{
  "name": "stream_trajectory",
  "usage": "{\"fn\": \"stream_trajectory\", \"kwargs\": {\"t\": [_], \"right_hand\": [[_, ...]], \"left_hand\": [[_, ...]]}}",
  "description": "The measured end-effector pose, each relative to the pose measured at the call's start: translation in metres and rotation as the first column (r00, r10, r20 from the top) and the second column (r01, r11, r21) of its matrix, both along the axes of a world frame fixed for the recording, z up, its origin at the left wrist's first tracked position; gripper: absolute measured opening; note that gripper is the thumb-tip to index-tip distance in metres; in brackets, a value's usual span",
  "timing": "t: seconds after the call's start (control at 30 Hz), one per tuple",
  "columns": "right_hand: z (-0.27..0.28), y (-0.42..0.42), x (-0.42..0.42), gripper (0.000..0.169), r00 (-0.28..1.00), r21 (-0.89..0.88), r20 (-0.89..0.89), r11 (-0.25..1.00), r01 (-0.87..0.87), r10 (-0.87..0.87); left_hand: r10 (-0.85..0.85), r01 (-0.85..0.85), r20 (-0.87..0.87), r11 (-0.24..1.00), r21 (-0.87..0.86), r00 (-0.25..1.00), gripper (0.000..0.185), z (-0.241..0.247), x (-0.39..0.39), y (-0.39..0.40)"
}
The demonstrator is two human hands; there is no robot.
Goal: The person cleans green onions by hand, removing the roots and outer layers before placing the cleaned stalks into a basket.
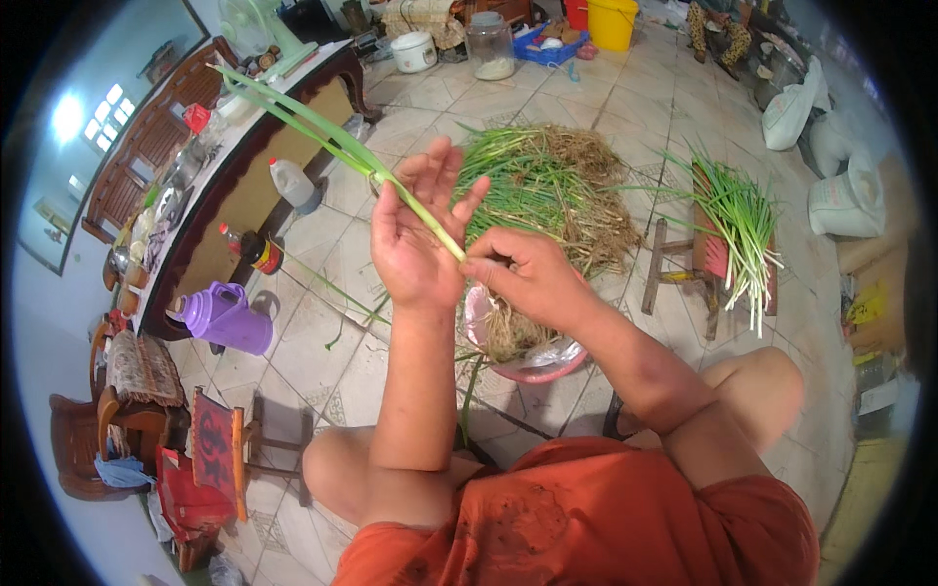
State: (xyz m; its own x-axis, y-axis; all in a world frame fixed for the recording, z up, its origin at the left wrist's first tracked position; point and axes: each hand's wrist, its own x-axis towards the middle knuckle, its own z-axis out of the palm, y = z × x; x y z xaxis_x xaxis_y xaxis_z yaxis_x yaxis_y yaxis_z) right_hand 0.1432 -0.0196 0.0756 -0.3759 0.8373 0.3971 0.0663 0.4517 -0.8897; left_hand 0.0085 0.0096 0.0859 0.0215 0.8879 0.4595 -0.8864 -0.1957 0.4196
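One green onion [414, 205] lies diagonally across my left palm, its green leaves pointing up and left. My left hand [425, 234] is turned palm up, with the thumb against the stalk and the other fingers spread. At the white base end, the thumb and fingertips of my right hand [520, 267] pinch the stalk. Below that hand stands a pink basin [538, 373] holding brown roots and trimmings [513, 333]. A large heap of green onions with roots [542, 183] spreads on the floor beyond. Cleaner onions [740, 227] with white ends rest on a small stool at right.
A purple thermos jug [227, 319], a dark sauce bottle [260, 251] and a whitish jug [293, 183] stand on the tiles at left, beside a long wooden table [242, 161]. A folding stool [220, 454] is near my left knee. White sacks [846, 198] line the right side; another person [722, 33] sits far right.
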Motion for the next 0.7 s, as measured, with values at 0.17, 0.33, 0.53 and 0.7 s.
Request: {"fn": "stream_trajectory", "kwargs": {"t": [0.17,0.33,0.53,0.7], "right_hand": [[-0.015,-0.003,0.004,0.015,0.993,-0.157,-0.112,0.986,-0.055,0.038],[-0.024,-0.004,0.028,0.020,0.980,-0.323,-0.198,0.946,-0.031,-0.035],[-0.034,-0.006,0.031,0.020,0.913,0.012,-0.398,0.996,-0.090,0.088],[-0.023,-0.019,0.042,0.017,0.935,-0.264,-0.276,0.918,-0.296,0.222]], "left_hand": [[-0.078,0.074,0.152,0.997,0.033,0.985,0.038,-0.001,-0.002,0.003],[-0.044,0.056,0.235,0.997,-0.045,0.971,0.033,0.001,-0.007,0.000],[0.118,-0.037,0.290,0.962,-0.270,0.950,0.026,-0.015,-0.005,0.008],[0.228,-0.103,0.289,0.915,-0.391,0.930,0.025,-0.015,-0.019,0.013]]}}
